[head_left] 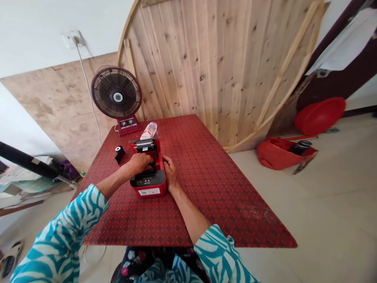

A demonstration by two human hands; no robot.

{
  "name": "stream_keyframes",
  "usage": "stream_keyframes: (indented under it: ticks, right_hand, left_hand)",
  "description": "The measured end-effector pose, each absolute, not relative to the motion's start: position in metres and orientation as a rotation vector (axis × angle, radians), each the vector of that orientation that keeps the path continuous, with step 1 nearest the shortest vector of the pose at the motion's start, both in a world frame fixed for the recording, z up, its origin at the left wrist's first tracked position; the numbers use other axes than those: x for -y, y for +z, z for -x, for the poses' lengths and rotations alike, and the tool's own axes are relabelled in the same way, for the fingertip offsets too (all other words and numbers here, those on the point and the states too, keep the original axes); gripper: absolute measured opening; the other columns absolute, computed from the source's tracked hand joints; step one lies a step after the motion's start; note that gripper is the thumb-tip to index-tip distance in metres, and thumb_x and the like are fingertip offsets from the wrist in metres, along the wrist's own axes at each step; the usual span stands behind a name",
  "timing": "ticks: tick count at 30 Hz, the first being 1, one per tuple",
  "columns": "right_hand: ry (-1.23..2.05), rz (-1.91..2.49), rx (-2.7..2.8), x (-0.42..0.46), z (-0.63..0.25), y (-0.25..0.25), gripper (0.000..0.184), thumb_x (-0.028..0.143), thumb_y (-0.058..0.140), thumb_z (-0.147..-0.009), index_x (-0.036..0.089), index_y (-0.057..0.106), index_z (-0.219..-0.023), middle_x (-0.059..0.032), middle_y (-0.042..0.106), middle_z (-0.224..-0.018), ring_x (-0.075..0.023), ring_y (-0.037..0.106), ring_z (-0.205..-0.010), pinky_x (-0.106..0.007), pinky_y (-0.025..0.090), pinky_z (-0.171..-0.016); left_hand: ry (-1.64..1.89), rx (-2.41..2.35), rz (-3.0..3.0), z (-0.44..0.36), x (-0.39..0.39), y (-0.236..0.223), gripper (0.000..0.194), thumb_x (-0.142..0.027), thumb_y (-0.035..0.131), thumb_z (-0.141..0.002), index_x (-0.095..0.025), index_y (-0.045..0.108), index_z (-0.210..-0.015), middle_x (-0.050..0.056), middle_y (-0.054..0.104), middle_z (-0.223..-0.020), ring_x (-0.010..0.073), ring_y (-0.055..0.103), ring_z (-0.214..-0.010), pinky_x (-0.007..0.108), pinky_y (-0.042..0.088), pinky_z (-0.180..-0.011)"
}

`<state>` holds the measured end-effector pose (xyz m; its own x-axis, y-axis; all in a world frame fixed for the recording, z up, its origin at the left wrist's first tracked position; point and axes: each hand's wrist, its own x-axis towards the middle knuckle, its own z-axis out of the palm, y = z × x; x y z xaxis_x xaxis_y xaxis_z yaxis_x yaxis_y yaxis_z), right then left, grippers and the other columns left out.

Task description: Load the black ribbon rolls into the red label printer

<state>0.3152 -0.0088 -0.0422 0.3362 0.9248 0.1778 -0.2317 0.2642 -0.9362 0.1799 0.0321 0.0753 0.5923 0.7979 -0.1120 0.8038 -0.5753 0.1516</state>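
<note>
A red and black label printer [149, 182] stands on the table with its lid raised at the back. My left hand [140, 162] reaches over its left wall into the opened body. The fingertips are down inside and hidden, so whether they grip anything does not show. Against the printer's right wall rests my right hand [171, 171], its fingers bent around the side and holding it. A small black roll with a white core [119, 154] lies left of the printer, its black tail loose on the table.
Behind the printer lies a clear plastic bottle [149, 130]. A dark red fan [118, 96] stands at the table's back left corner. The red patterned table [224, 188] backs onto a wooden panel [200, 59]. A red bag [271, 153] and red basin [321, 116] are on the right.
</note>
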Motion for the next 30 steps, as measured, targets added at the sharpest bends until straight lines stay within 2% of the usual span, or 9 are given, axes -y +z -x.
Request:
stream_keyframes:
  ticks: [4,8,10,12,15,19,30]
  right_hand:
    - [0.929,0.982,0.888,0.007,-0.316,-0.045,0.032,0.036,0.05,-0.078,0.026,0.068,-0.103,-0.0013,0.069,-0.111,-0.0205,0.059,-0.109,-0.038,0.04,-0.1]
    - [0.935,0.988,0.878,0.008,-0.316,-0.044,0.033,0.036,0.051,-0.077,0.025,0.068,-0.102,-0.002,0.07,-0.11,-0.021,0.059,-0.107,-0.039,0.041,-0.1]
    - [0.934,0.992,0.875,0.009,-0.316,-0.041,0.033,0.036,0.051,-0.076,0.024,0.068,-0.102,-0.0025,0.07,-0.109,-0.0214,0.06,-0.106,-0.039,0.041,-0.099]
    - [0.937,0.991,0.876,0.011,-0.316,-0.038,0.033,0.036,0.05,-0.076,0.024,0.068,-0.102,-0.0025,0.07,-0.108,-0.0214,0.059,-0.106,-0.038,0.042,-0.098]
    - [0.961,0.981,0.869,0.013,-0.315,-0.035,0.034,0.037,0.049,-0.078,0.024,0.067,-0.103,-0.0021,0.07,-0.109,-0.021,0.059,-0.107,-0.037,0.042,-0.097]
    - [0.964,0.987,0.868,0.012,-0.316,-0.037,0.035,0.037,0.05,-0.076,0.023,0.067,-0.103,-0.0029,0.07,-0.11,-0.0214,0.059,-0.107,-0.038,0.041,-0.098]
    - [0.963,0.969,0.866,0.009,-0.315,-0.042,0.033,0.035,0.05,-0.077,0.024,0.067,-0.103,-0.0026,0.07,-0.109,-0.0213,0.06,-0.106,-0.039,0.042,-0.098]
  left_hand:
    - [-0.084,-1.223,-2.608,-0.18,-0.038,0.08,0.008,-0.026,0.072,-0.066,-0.025,0.073,-0.073,0.004,0.074,-0.078,0.026,0.069,-0.084,0.029,0.048,-0.075]
    - [0.167,-1.142,-2.531,-0.162,-0.018,0.091,0.023,-0.035,0.058,-0.082,-0.025,0.073,-0.095,0.005,0.073,-0.103,0.0233,0.067,-0.097,0.03,0.048,-0.085]
    - [0.366,-1.151,-2.431,-0.149,-0.001,0.095,0.032,-0.042,0.051,-0.087,-0.023,0.071,-0.103,0.005,0.073,-0.105,0.0219,0.067,-0.095,0.03,0.049,-0.085]
    - [0.455,-1.157,-2.371,-0.138,0.016,0.096,0.036,-0.047,0.053,-0.086,-0.021,0.07,-0.105,0.006,0.073,-0.101,0.0216,0.068,-0.091,0.03,0.05,-0.083]
    - [0.506,-1.084,-2.427,-0.131,0.032,0.089,0.03,-0.042,0.06,-0.083,-0.021,0.07,-0.102,0.005,0.073,-0.099,0.0209,0.067,-0.091,0.03,0.05,-0.083]
    - [0.641,-1.029,-2.566,-0.135,0.034,0.077,0.02,-0.03,0.055,-0.089,-0.021,0.071,-0.096,0.004,0.072,-0.09,0.0167,0.067,-0.083,0.027,0.05,-0.078]
    - [0.847,-0.881,-2.962,-0.135,0.071,0.074,0.016,-0.027,0.054,-0.092,-0.021,0.069,-0.097,0.006,0.072,-0.096,0.017,0.064,-0.085,0.033,0.044,-0.075]
